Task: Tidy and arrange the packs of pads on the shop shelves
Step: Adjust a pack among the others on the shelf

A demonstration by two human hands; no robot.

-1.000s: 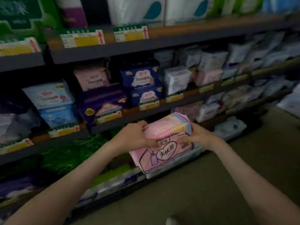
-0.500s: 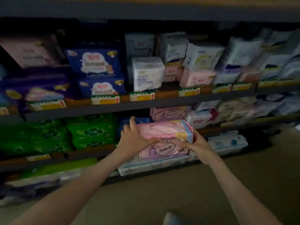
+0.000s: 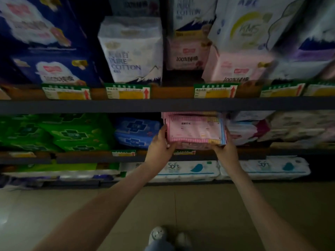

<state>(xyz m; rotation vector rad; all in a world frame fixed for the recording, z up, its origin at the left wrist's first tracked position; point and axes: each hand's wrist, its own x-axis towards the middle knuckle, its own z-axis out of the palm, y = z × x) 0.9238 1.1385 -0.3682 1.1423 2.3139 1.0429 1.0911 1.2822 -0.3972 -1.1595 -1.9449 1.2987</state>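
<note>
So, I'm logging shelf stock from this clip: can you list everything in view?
pink pack: one, pink striped, held at the middle shelf's front
green packs: several, green, middle shelf left
blue packs: two, blue, stacked left of the pink pack
navy packs: two, dark blue, upper shelf left
Pure Cotton pack: one, white, upper shelf centre
price tags: several, green and yellow, shelf edges
Soft packs: two, white, bottom shelf
left hand: grip on the pack's left end
right hand: grip on its right end
</note>
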